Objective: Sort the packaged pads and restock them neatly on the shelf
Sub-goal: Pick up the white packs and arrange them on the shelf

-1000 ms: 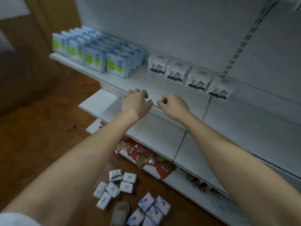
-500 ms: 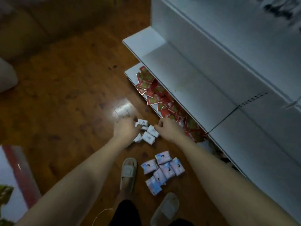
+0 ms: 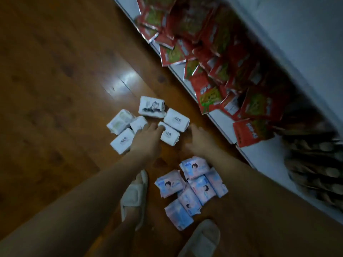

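1. Left hand: reaches down over the cluster of white pad packs on the wooden floor. Its fingers extend forward, fairly straight, and the fingertips touch one white pack in the right part of the cluster. No pack is enclosed by the fingers; the frame is blurred, so finer finger detail cannot be told.
2. Right hand: lies just right of the white cluster, above the floor, fingers extended and loosely spread. It holds nothing. Whether its fingertips touch the nearest white pack cannot be told.
3. White pad packs: six packs lie loosely grouped on the floor, near the lowest shelf. One at the far side shows a dark printed figure; one at the left shows a pale green panel.
4. Pink-and-blue pad packs: a second cluster on the floor, nearer the person, between the two forearms and apart from the white cluster.
5. Lowest shelf: white, running diagonally at the right; it carries a jumbled heap of red-and-green sachets, some overhanging the front edge. Darker brown packets lie farther right on the same shelf.
6. Slippers: one pale slipper lies left of the pink-and-blue cluster; another sits at the bottom edge.
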`<act>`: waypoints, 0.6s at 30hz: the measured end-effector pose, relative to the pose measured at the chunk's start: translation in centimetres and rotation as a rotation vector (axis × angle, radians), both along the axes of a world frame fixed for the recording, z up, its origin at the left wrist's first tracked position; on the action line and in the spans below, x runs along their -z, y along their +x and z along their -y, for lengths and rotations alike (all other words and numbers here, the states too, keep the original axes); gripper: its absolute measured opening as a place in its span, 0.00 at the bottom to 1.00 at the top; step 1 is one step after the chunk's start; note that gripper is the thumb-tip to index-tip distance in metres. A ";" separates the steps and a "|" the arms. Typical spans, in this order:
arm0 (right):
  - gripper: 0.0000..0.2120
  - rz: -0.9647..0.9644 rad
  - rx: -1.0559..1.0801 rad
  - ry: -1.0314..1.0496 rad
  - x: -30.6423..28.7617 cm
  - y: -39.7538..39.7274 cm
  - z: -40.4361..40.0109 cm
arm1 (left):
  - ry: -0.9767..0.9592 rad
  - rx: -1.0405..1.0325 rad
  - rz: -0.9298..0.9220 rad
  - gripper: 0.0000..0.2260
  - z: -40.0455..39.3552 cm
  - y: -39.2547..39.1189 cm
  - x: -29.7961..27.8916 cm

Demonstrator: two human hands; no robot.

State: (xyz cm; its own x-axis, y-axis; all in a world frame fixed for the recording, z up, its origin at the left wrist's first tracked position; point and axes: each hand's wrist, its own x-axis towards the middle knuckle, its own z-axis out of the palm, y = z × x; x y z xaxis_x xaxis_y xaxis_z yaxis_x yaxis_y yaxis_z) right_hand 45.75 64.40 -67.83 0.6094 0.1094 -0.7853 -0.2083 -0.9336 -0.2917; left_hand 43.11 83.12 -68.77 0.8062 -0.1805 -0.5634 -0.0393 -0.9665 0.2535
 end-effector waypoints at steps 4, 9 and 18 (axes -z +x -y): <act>0.40 0.172 -0.146 -0.088 10.2 2.7 0.2 | 0.053 0.202 0.030 0.30 1.8 2.8 10.3; 0.40 0.215 -0.318 -0.064 19.6 4.5 -1.0 | 0.069 0.270 -0.003 0.38 2.4 3.8 18.5; 0.38 0.311 -0.144 0.112 24.1 3.7 -0.3 | 0.052 0.374 0.235 0.38 1.8 1.8 23.1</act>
State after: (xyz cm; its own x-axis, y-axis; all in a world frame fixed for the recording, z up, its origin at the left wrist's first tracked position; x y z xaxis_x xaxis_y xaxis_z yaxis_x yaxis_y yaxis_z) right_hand 49.46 64.66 -91.90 0.7893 0.2863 -0.5432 0.0379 -0.9057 -0.4223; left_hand 44.95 81.35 -91.82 0.7982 -0.4604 -0.3885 -0.4395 -0.8861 0.1470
